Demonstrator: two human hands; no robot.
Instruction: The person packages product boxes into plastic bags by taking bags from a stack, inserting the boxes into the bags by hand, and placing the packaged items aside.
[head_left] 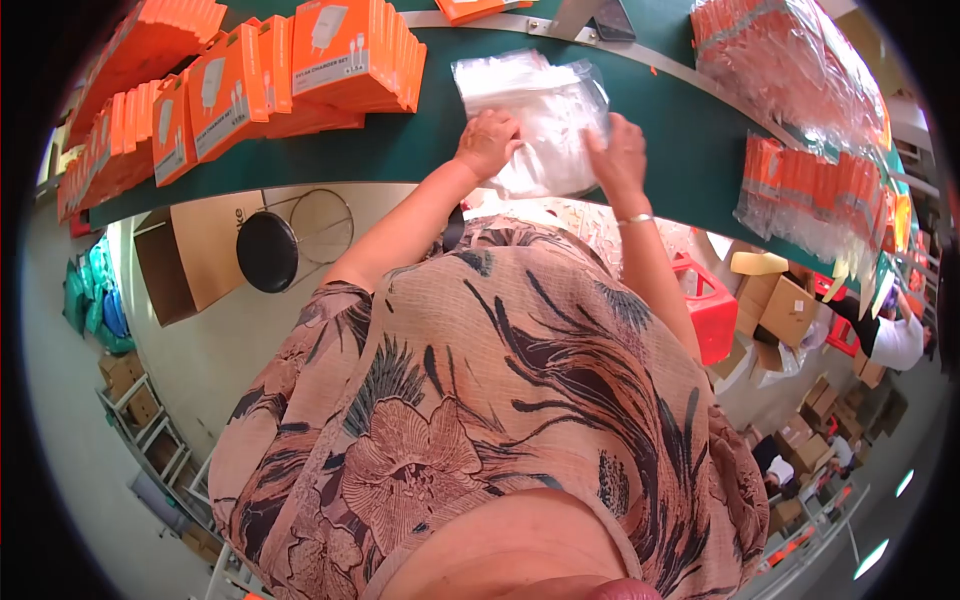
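Note:
A stack of clear plastic bags (545,125) lies on the green tabletop (420,150) in front of me. My left hand (487,143) holds the left side of the stack, its fingers curled over the plastic. At the right edge, my right hand (618,155) grips the bags with its thumb on the film and its fingers bent; how much it has hold of is hard to see. To the left stand rows of orange charger-set boxes (345,50). Bundles of orange boxes in clear bags (790,65) are piled on the right.
A dark phone-like object (614,20) rests near a metal strip at the back. Below the table are a round black stool (267,251), an open carton (205,250) and a red plastic stool (708,310). Other people and cardboard boxes (788,310) are off to the right.

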